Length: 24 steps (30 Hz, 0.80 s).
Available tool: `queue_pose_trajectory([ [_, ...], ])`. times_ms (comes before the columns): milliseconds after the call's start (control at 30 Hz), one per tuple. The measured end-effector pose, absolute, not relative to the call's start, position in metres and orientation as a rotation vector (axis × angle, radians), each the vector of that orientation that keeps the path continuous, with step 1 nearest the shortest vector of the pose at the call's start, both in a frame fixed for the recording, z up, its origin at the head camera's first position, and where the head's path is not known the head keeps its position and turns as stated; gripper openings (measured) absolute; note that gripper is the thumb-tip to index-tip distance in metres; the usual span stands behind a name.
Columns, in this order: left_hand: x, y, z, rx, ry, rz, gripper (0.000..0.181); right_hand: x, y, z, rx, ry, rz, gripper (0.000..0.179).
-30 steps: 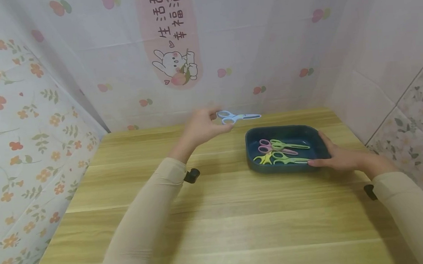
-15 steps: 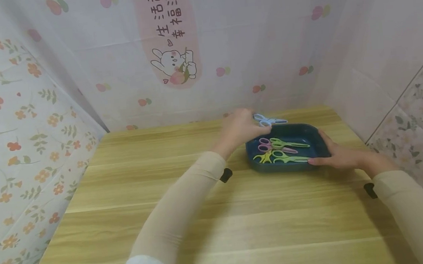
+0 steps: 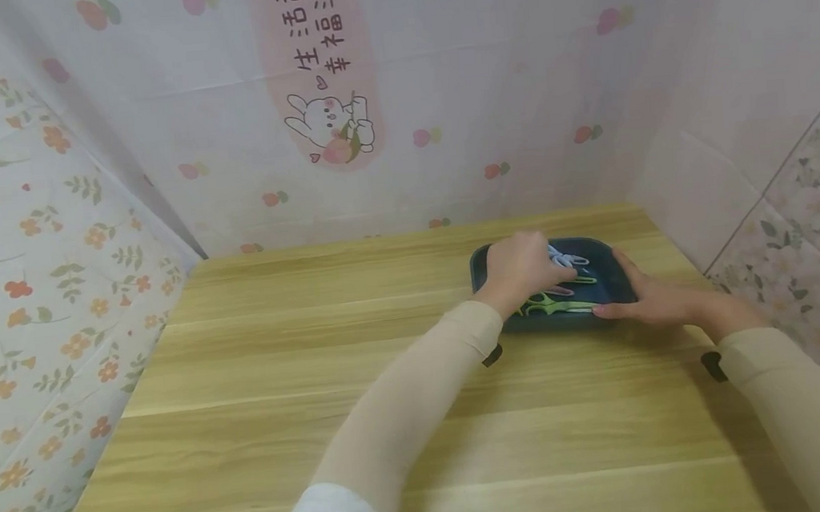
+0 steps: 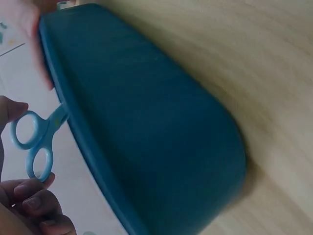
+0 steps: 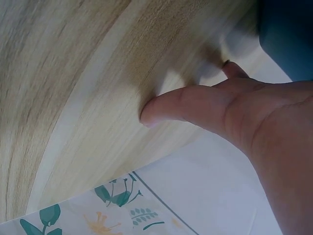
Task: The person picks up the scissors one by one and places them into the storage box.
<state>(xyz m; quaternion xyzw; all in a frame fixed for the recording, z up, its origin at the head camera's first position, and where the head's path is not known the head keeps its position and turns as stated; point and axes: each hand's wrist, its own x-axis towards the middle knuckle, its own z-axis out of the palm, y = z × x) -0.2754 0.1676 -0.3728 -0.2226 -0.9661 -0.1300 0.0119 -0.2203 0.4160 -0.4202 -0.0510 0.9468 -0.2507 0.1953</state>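
A dark blue plastic box (image 3: 560, 322) stands toward the back right of the table. My left hand (image 3: 515, 270) is over its left part, pinching light blue scissors (image 3: 564, 257) by the handle loops. In the left wrist view the thumb is on one loop of the light blue scissors (image 4: 48, 128) and curled fingers are at the other; the blades pass behind the box's rim. Green scissors (image 3: 545, 303) and a pink pair (image 3: 561, 291) lie in the box, partly hidden by the hand. My right hand (image 3: 655, 301) holds the box's right end, thumb at the near rim.
The wooden table (image 3: 283, 394) extends to the left and front of the box. A printed curtain (image 3: 424, 70) hangs behind the table's back edge, and patterned cloth lines the left and right sides.
My left hand has carried the light blue scissors rightward and down, from left of the box to over its inside. The right hand keeps its place on the box.
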Motion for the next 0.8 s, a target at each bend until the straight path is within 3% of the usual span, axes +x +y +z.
queue_pose_trajectory([
  [367,-0.272,0.188,-0.392,-0.558,-3.048,-0.432,0.037,-0.220,0.414,-0.419,-0.158,2.635,-0.721,0.130],
  [800,-0.266,0.191,-0.407,-0.636,-3.138,-0.254,0.038,-0.219,0.414,-0.420,-0.171,2.651,-0.739,0.129],
])
